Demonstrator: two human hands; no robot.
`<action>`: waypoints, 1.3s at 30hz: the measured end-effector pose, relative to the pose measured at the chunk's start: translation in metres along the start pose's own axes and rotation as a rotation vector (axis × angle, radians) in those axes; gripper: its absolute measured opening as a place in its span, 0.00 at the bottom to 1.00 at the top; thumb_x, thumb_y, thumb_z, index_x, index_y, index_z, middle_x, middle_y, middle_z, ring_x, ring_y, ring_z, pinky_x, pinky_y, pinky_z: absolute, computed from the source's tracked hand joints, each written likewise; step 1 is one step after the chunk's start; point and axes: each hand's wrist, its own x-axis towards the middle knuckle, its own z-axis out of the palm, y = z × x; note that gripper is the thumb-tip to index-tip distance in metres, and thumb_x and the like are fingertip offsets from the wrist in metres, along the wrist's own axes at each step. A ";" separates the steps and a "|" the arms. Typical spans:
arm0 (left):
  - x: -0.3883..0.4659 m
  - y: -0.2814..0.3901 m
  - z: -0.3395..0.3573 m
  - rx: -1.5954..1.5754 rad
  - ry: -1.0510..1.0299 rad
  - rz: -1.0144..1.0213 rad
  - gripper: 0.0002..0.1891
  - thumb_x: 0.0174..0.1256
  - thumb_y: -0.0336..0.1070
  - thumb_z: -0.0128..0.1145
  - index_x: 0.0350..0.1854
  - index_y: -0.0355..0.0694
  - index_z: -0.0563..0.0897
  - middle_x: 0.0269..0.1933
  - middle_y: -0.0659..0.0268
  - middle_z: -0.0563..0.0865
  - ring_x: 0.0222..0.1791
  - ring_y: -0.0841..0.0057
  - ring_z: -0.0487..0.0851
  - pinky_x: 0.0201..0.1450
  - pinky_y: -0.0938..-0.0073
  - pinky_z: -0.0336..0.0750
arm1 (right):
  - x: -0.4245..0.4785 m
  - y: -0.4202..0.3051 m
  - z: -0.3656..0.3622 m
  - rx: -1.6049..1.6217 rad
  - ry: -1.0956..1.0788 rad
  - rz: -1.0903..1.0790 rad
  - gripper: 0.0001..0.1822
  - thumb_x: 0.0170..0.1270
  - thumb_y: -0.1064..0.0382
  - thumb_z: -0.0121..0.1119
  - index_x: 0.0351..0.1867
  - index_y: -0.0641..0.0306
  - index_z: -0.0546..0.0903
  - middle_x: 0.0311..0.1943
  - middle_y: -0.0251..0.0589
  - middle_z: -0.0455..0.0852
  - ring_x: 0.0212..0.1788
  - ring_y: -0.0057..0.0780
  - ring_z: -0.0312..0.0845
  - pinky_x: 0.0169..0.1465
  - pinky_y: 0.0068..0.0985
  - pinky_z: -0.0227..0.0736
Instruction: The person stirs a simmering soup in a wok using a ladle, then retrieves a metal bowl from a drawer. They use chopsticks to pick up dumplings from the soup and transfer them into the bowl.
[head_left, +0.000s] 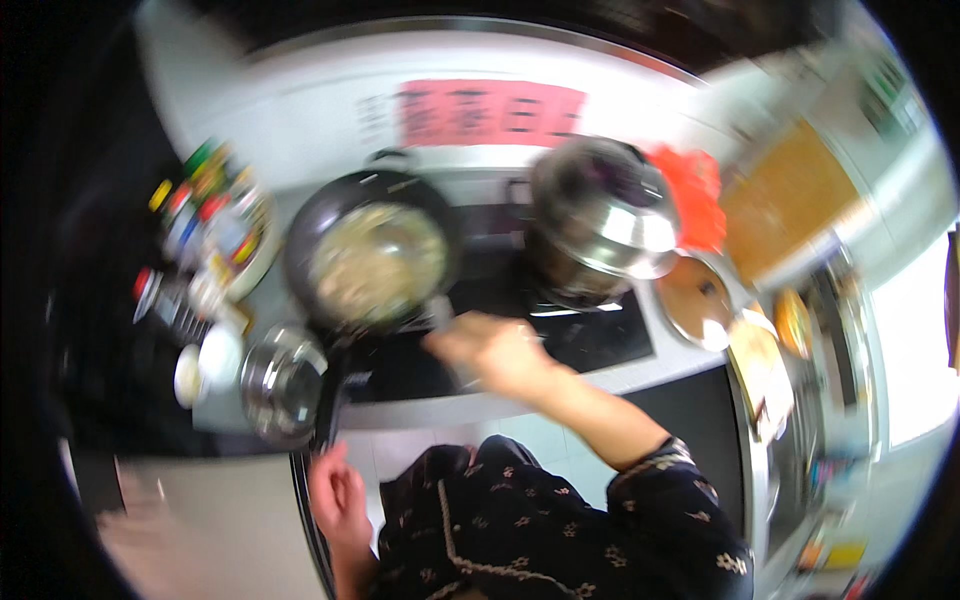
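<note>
A dark wok (373, 247) with pale, wet food in it stands on the black glass cooktop (600, 337). Just below its long black handle (328, 401), my left hand (341, 495) is curled near the handle's end; whether it touches the handle is unclear. My right hand (495, 352) is over the front of the cooktop, right of the wok, and blurred. Its fingers close on a thin, blurred utensil whose kind I cannot tell. A glass bowl (283, 386) sits left of the wok's handle.
A lidded steel pot (600, 217) stands on the cooktop's right side. A round lid (694, 300), a red plastic bag (690, 196) and a wooden cutting board (787, 202) are farther right. Bottles of seasoning (217, 217) crowd the left counter, with white containers (220, 356) in front.
</note>
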 end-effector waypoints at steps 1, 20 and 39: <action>0.001 -0.006 0.010 -0.010 -0.113 -0.022 0.15 0.60 0.26 0.52 0.50 0.32 0.76 0.32 0.73 0.68 0.27 0.88 0.61 0.29 0.88 0.56 | -0.006 0.001 0.016 0.000 -0.041 0.003 0.17 0.53 0.64 0.52 0.46 0.55 0.78 0.29 0.38 0.75 0.32 0.36 0.77 0.30 0.31 0.75; -0.047 -0.015 0.245 -0.047 -1.388 -0.417 0.09 0.67 0.28 0.49 0.43 0.35 0.81 0.20 0.76 0.74 0.18 0.92 0.65 0.21 0.87 0.59 | -0.364 0.088 -0.139 -0.429 0.552 1.312 0.09 0.60 0.55 0.54 0.30 0.54 0.82 0.29 0.41 0.82 0.34 0.41 0.80 0.37 0.36 0.75; -0.136 0.019 0.609 0.168 -1.009 -0.393 0.12 0.68 0.34 0.49 0.50 0.40 0.79 0.21 0.78 0.68 0.20 0.91 0.63 0.24 0.88 0.60 | -0.725 0.530 -0.587 -0.616 1.150 1.559 0.12 0.56 0.54 0.59 0.40 0.51 0.84 0.39 0.41 0.84 0.45 0.39 0.79 0.48 0.33 0.72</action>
